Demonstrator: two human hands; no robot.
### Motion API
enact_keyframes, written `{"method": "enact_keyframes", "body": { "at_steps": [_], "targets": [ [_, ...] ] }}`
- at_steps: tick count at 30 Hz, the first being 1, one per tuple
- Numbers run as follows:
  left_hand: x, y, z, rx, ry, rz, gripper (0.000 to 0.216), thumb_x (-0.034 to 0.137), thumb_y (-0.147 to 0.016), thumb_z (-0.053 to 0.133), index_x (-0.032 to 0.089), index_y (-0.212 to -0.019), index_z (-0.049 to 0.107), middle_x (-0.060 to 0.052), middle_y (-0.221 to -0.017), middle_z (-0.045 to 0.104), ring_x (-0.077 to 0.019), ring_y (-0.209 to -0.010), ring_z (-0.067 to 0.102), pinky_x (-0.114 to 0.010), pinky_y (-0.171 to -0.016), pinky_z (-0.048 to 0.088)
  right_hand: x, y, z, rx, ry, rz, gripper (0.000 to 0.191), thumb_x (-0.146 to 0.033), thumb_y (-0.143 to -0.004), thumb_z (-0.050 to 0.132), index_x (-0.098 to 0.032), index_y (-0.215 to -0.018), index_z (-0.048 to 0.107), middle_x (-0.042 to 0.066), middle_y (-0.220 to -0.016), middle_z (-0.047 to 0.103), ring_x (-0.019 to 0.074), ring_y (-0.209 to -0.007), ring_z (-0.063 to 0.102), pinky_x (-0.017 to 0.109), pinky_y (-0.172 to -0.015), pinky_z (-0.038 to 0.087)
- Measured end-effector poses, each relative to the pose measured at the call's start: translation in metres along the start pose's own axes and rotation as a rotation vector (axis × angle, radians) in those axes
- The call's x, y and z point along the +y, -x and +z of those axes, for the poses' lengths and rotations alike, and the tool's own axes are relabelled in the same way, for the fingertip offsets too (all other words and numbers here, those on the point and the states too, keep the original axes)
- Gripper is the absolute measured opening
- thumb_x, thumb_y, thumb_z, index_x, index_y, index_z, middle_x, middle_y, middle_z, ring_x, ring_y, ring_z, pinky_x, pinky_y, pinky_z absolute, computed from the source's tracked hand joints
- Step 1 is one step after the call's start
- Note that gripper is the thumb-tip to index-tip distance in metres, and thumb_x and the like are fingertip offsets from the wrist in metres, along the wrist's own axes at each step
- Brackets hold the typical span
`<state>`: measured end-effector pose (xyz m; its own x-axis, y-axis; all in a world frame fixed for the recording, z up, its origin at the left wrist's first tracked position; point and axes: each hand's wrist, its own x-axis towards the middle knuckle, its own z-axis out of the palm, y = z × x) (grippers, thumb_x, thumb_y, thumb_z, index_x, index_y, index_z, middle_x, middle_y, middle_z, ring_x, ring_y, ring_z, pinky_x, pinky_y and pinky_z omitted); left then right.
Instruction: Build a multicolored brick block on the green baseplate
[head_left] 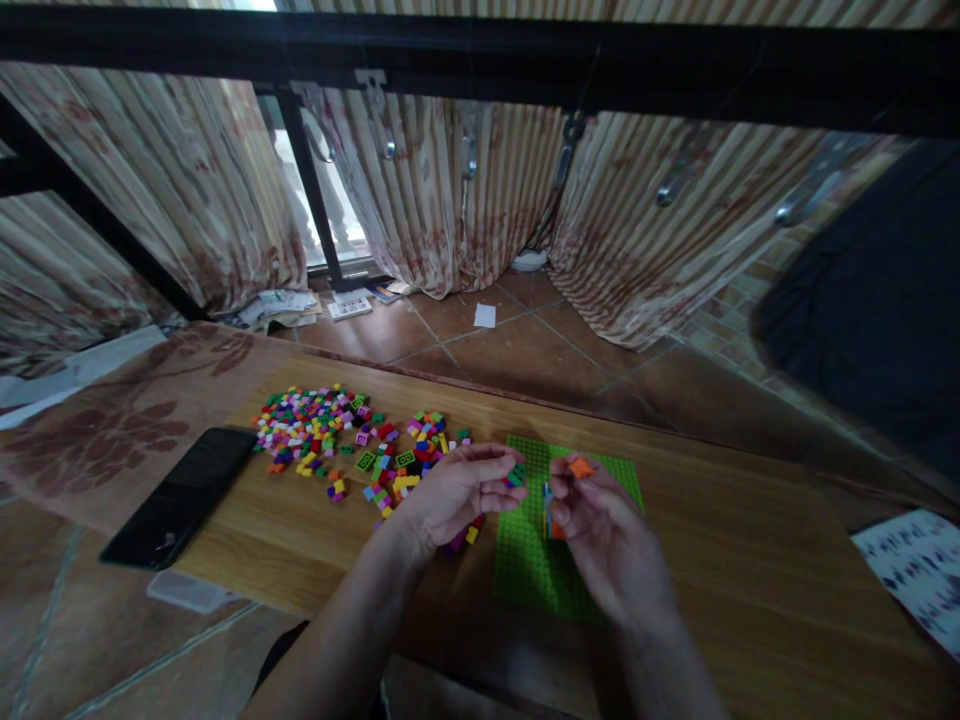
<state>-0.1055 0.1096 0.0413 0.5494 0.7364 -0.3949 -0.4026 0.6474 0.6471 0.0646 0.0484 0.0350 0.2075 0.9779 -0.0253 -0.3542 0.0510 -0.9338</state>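
Observation:
My left hand point(469, 488) is closed in a pinch around a dark green toy brick point(515, 476), over the left edge of a bright green baseplate point(525, 560). Between the thumb and fingers of my right hand point(611, 525) sits an orange brick point(580, 467), held above the plate. Under the right fingertips a small built stack point(548, 512) with blue, yellow and orange parts shows on the baseplate; my hand covers part of it. Left of my hands, loose coloured bricks point(311, 425) lie heaped on the wooden table, and more bricks point(386, 480) spread toward my left wrist.
A black phone or tablet point(180, 497) lies across the table's left end. The wooden tabletop point(750, 540) runs on to the right, with a printed sheet point(915, 575) beyond it. Below the left edge is a clear plastic tray point(191, 591). Striped curtains point(465, 200) hang behind.

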Motion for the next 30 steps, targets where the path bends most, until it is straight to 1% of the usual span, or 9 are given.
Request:
{"method": "enact_keyframes", "body": {
  "at_steps": [3, 6, 8, 12, 15, 19, 23, 27, 30],
  "targets": [
    [-0.002, -0.002, 0.001, 0.024, 0.004, 0.004, 0.022, 0.015, -0.076, 0.079, 0.010, -0.093, 0.067, -0.004, -0.074, 0.072, -0.0151, -0.066, 0.074, -0.022, -0.063, 0.060, -0.003, 0.002, 0.002, -0.035, -0.018, 0.049, 0.015, -0.032, -0.080, 0.068, -0.024, -0.092, 0.067, 0.004, -0.094, 0.067, 0.0103, -0.061, 0.052, 0.020, -0.045, 0.041],
    [-0.003, -0.003, 0.002, 0.038, 0.000, 0.006, 0.027, 0.015, -0.072, 0.083, 0.010, -0.093, 0.067, -0.004, -0.076, 0.073, -0.0157, -0.066, 0.074, -0.022, -0.061, 0.059, -0.002, 0.004, 0.007, 0.001, 0.038, 0.098, 0.018, -0.036, -0.077, 0.075, -0.023, -0.086, 0.068, -0.002, -0.074, 0.059, 0.0057, -0.048, 0.036, 0.018, -0.038, 0.027],
    [-0.004, -0.003, 0.002, 0.031, -0.012, 0.002, 0.031, 0.017, -0.068, 0.086, 0.010, -0.092, 0.068, -0.003, -0.074, 0.072, -0.0144, -0.062, 0.072, -0.022, -0.060, 0.059, 0.000, 0.005, 0.010, 0.020, 0.115, 0.102, 0.020, -0.036, -0.074, 0.078, -0.023, -0.086, 0.069, -0.006, -0.065, 0.052, 0.0045, -0.045, 0.031, 0.018, -0.039, 0.023],
    [-0.004, -0.002, 0.003, 0.017, -0.040, 0.001, 0.040, 0.019, -0.059, 0.092, 0.010, -0.091, 0.069, -0.002, -0.073, 0.071, -0.0112, -0.058, 0.069, -0.021, -0.058, 0.058, 0.005, 0.005, 0.011, -0.053, 0.398, 0.005, 0.027, -0.032, -0.072, 0.080, -0.024, -0.097, 0.074, -0.006, -0.066, 0.052, 0.0073, -0.055, 0.042, 0.021, -0.050, 0.035],
    [-0.003, -0.001, 0.004, 0.031, -0.077, -0.015, 0.046, 0.021, -0.055, 0.094, 0.010, -0.092, 0.069, -0.002, -0.074, 0.071, -0.0112, -0.058, 0.068, -0.019, -0.056, 0.056, 0.010, 0.006, 0.010, -0.065, 0.535, -0.102, 0.020, -0.030, -0.078, 0.076, -0.026, -0.097, 0.076, -0.005, -0.067, 0.053, 0.0097, -0.061, 0.047, 0.023, -0.057, 0.040],
    [-0.002, -0.001, 0.003, 0.033, -0.078, -0.025, 0.046, 0.022, -0.056, 0.093, 0.010, -0.093, 0.069, -0.002, -0.074, 0.071, -0.0109, -0.059, 0.068, -0.019, -0.056, 0.055, 0.016, 0.008, 0.012, -0.041, 0.524, -0.203, 0.017, -0.028, -0.081, 0.073, -0.027, -0.098, 0.077, -0.003, -0.075, 0.058, 0.0117, -0.069, 0.052, 0.025, -0.064, 0.043],
    [-0.002, -0.001, 0.001, 0.005, -0.016, -0.032, 0.039, 0.019, -0.059, 0.092, 0.011, -0.089, 0.069, 0.000, -0.073, 0.070, -0.0102, -0.059, 0.067, -0.021, -0.060, 0.056, 0.019, 0.009, 0.016, -0.021, 0.505, -0.261, 0.018, -0.024, -0.082, 0.073, -0.027, -0.098, 0.077, -0.004, -0.073, 0.058, 0.0111, -0.068, 0.053, 0.025, -0.063, 0.044],
    [-0.004, -0.001, -0.002, 0.009, 0.031, -0.041, 0.035, 0.017, -0.059, 0.091, 0.011, -0.086, 0.069, -0.001, -0.073, 0.071, -0.0118, -0.062, 0.068, -0.023, -0.062, 0.057, 0.022, 0.011, 0.020, 0.015, 0.493, -0.285, 0.018, -0.024, -0.081, 0.073, -0.027, -0.098, 0.077, -0.003, -0.075, 0.061, 0.0114, -0.069, 0.055, 0.024, -0.063, 0.046],
    [-0.005, -0.002, -0.002, 0.027, 0.063, -0.053, 0.033, 0.016, -0.058, 0.091, 0.012, -0.082, 0.069, -0.001, -0.072, 0.071, -0.0127, -0.063, 0.069, -0.024, -0.063, 0.057, 0.026, 0.012, 0.022, 0.044, 0.481, -0.294, 0.018, -0.025, -0.082, 0.073, -0.028, -0.099, 0.077, -0.002, -0.080, 0.066, 0.0123, -0.073, 0.059, 0.025, -0.066, 0.049]
  ]
}}
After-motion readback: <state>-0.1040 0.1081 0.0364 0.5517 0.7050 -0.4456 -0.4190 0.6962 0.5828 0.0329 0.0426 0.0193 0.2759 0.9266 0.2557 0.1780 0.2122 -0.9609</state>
